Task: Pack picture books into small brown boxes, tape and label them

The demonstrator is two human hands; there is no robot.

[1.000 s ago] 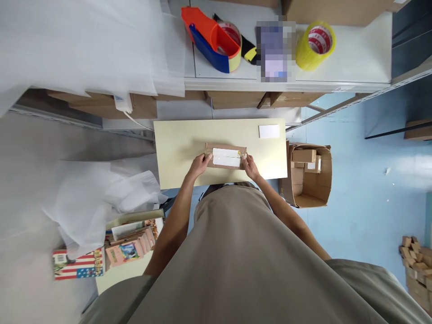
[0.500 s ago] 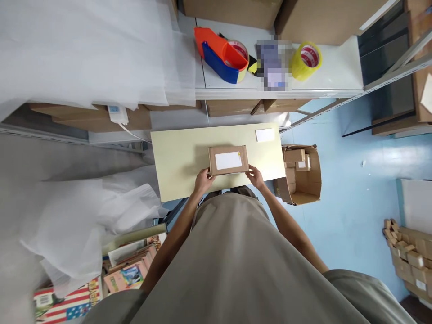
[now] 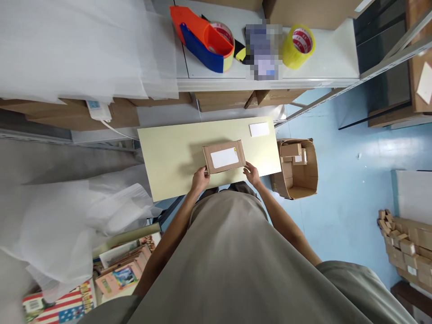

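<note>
A small closed cardboard box [image 3: 223,170] with a white label [image 3: 224,158] on its top is between my two hands over a pale yellow table [image 3: 168,157]. My left hand [image 3: 200,179] grips its near left corner, fingers curled at the edge. At the near right corner, the fingers of my right hand [image 3: 251,174] are bent against the box. The box is slightly tilted, its left end nearer to me. A white card [image 3: 259,129] lies at the table's far right.
Right of the table, an open carton [image 3: 305,191] holds smaller boxes. The shelf [image 3: 209,83] beyond carries a tape dispenser [image 3: 205,42], a blurred-out item and a yellow tape roll [image 3: 299,46]. White wrapping sheets [image 3: 111,207] and books [image 3: 123,276] lie to the left.
The box has turned slightly counterclockwise, its right end now farther from me. Both hands have stayed at its near corners. The whole view has shifted a little.
</note>
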